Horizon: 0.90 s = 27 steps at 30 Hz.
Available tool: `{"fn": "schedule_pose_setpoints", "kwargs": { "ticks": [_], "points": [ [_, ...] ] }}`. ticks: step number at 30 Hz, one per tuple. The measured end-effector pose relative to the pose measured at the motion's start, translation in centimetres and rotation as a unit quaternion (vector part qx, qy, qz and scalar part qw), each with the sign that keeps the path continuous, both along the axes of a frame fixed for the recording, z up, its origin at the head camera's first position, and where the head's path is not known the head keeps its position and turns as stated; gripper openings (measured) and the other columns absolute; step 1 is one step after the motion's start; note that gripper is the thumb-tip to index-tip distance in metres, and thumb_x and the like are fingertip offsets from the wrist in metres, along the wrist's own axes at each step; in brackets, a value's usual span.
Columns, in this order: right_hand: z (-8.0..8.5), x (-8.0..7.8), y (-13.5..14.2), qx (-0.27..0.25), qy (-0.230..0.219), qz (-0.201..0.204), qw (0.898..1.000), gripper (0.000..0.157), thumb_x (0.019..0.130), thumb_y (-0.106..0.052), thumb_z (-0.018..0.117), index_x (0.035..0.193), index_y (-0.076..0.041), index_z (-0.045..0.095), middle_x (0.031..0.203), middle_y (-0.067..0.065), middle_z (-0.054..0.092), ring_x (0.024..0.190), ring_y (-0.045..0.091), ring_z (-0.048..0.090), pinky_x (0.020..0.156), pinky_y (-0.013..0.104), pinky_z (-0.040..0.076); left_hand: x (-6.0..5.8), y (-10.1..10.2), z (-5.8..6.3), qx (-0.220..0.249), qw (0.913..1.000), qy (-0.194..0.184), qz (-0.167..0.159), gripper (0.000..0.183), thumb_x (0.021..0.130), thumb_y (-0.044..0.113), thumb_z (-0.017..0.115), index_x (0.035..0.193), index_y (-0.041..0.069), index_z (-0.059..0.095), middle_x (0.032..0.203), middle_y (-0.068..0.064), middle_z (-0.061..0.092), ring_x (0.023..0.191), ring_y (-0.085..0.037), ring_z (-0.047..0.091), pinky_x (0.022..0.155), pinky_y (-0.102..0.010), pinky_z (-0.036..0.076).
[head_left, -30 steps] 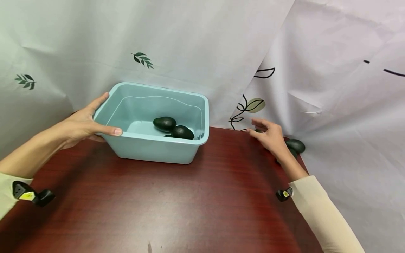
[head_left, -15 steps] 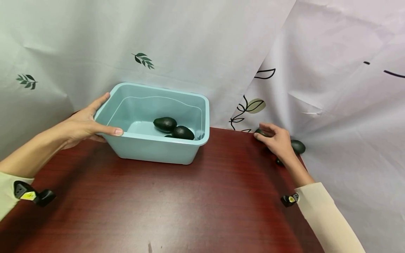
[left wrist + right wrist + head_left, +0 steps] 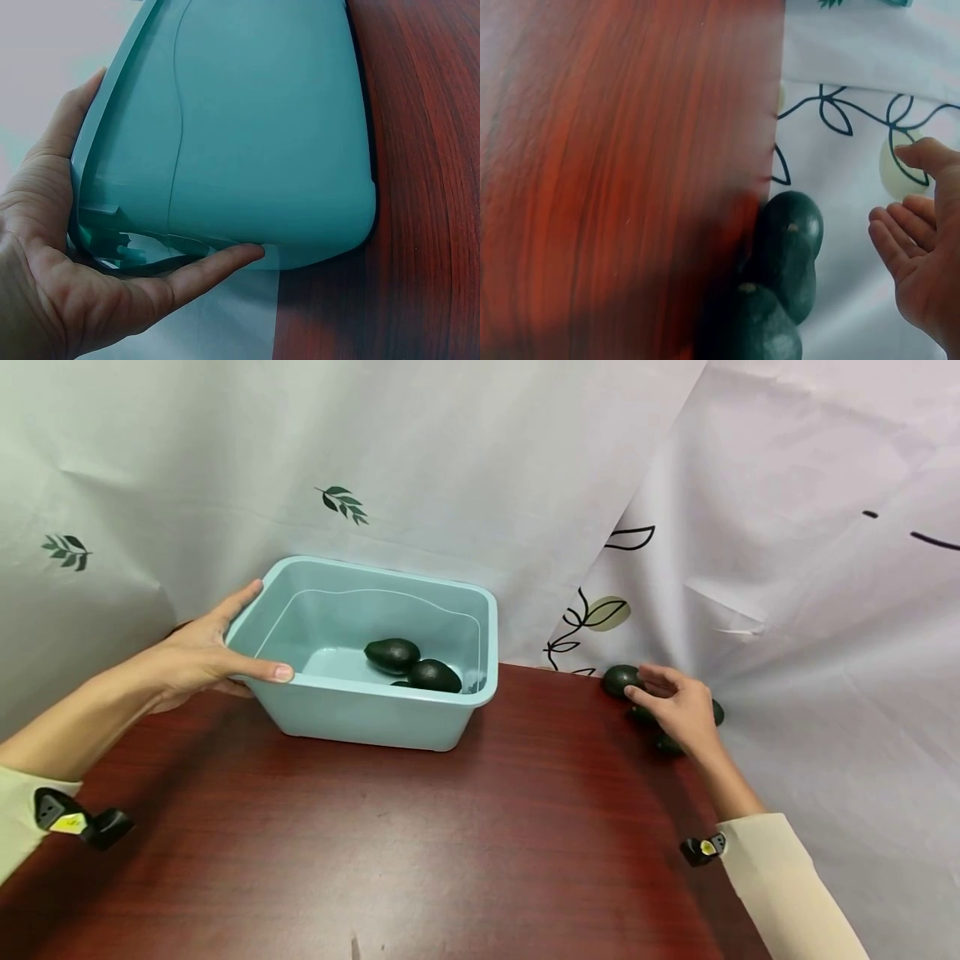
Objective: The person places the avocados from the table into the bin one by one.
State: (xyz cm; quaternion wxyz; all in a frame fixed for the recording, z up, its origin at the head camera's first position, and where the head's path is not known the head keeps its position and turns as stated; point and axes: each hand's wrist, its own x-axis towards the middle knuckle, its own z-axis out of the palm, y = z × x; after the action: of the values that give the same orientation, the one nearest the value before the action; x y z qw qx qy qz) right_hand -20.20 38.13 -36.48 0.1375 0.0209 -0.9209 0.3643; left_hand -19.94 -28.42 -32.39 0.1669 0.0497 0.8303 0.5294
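A light blue plastic tub (image 3: 367, 714) stands at the back left of the table in the head view, with three avocados (image 3: 392, 655) visible inside, one mostly hidden by the front rim. My left hand (image 3: 191, 656) grips the tub's left end, thumb over the front rim and fingers at the side; the left wrist view shows this hand (image 3: 82, 277) against the tub wall. Several dark green avocados (image 3: 621, 681) lie at the table's back right corner. Over them hovers my right hand (image 3: 678, 706), holding nothing, its fingers loosely bent. In the right wrist view avocados (image 3: 787, 255) sit apart from it.
The dark red wooden table (image 3: 420, 852) extends in front of the tub. White cloth (image 3: 465, 468) printed with leaves hangs behind and on the right side, close to the avocados and the tub.
My right hand has moved right and nearer to me, passing over the avocados and uncovering the leftmost one. The left hand and tub stay put.
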Motion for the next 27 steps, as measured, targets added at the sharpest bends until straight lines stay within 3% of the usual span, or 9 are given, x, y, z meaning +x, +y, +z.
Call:
{"fn": "schedule_pose_setpoints", "kwargs": {
  "ticks": [4, 6, 11, 19, 27],
  "points": [
    [-0.2, 0.4, 1.1, -0.016, -0.005, -0.01, 1.0, 0.057, 0.098, -0.032, 0.09, 0.143, 0.0, 0.076, 0.135, 0.026, 0.079, 0.099, -0.018, 0.073, 0.084, 0.001, 0.054, -0.1, 0.1, 0.0, -0.005, 1.0, 0.002, 0.001, 0.138, 0.098, 0.024, 0.089, 0.178, 0.041, -0.023, 0.18, -0.033, 0.01, 0.15, -0.054, 0.037, 0.098, -0.069, 0.066],
    [-0.3, 0.5, 1.6, -0.025, -0.009, -0.012, 1.0, 0.057, 0.097, -0.031, 0.091, 0.142, 0.0, 0.077, 0.13, 0.02, 0.082, 0.095, -0.023, 0.071, 0.086, 0.0, 0.053, -0.1, 0.1, 0.1, -0.005, 1.0, 0.002, 0.001, 0.138, 0.098, 0.024, 0.089, 0.178, 0.041, -0.022, 0.18, -0.033, 0.009, 0.15, -0.055, 0.037, 0.099, -0.07, 0.065],
    [-0.3, 1.0, 3.4, -0.026, -0.022, -0.003, 0.999, 0.054, 0.098, -0.029, 0.091, 0.142, 0.0, 0.077, 0.122, -0.01, 0.085, 0.095, -0.024, 0.069, 0.088, 0.001, 0.054, 0.0, 0.0, 0.1, -0.004, 1.0, 0.0, 0.0, 0.138, 0.098, 0.023, 0.089, 0.178, 0.041, -0.022, 0.18, -0.032, 0.009, 0.15, -0.055, 0.037, 0.099, -0.07, 0.065],
    [-0.5, 2.0, 6.6, -0.012, -0.05, -0.006, 0.999, 0.057, 0.101, -0.03, 0.089, 0.145, 0.002, 0.073, 0.112, -0.035, 0.075, 0.097, -0.025, 0.067, 0.087, 0.0, 0.051, 0.0, 0.0, 0.1, -0.003, 1.0, -0.001, 0.0, 0.138, 0.098, 0.022, 0.089, 0.178, 0.042, -0.022, 0.18, -0.032, 0.01, 0.15, -0.054, 0.038, 0.099, -0.066, 0.066],
    [-0.9, 3.0, 8.8, 0.02, -0.074, -0.016, 0.997, 0.061, 0.104, -0.039, 0.085, 0.149, -0.001, 0.071, 0.117, -0.033, 0.073, 0.1, -0.028, 0.061, 0.085, 0.001, 0.049, 0.0, 0.0, 0.1, -0.003, 1.0, 0.0, -0.002, 0.137, 0.099, 0.022, 0.088, 0.178, 0.043, -0.022, 0.179, -0.031, 0.011, 0.149, -0.052, 0.038, 0.098, -0.064, 0.067]
  ]
}}
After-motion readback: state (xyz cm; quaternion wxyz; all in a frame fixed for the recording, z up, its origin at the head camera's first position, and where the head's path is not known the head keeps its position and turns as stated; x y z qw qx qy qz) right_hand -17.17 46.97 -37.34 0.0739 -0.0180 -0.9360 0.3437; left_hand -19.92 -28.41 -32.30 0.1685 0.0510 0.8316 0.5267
